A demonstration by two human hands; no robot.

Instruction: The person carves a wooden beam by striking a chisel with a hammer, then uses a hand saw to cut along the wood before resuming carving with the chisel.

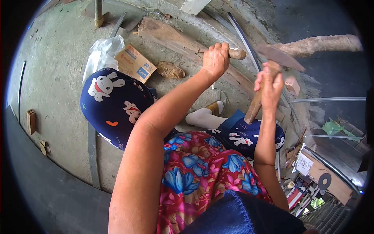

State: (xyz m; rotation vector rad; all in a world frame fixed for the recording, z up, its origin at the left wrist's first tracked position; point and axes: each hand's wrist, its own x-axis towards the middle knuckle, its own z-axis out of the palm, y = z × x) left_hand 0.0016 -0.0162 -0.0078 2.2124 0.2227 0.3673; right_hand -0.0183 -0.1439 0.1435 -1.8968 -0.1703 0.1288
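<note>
My left hand (216,59) is wrapped round a wooden-handled tool (238,54), whose rounded butt sticks out to the right. The tool's other end lies over a long rough piece of wood (171,34) on the floor and is mostly hidden by my fist. My right hand (270,87) grips a hammer (254,107) by its wooden shaft. The hammer's dark head (282,57) is raised to the right of the tool's butt, apart from it and slightly blurred. Below my hands, my legs in rabbit-patterned trousers (103,101) are spread on either side.
A cardboard box (134,62) and a clear plastic bag (102,54) lie by my left knee, with a dry leaf (170,70) beside them. A thick branch (319,44) and metal bars (243,37) lie ahead. A brick (30,121) stands far left.
</note>
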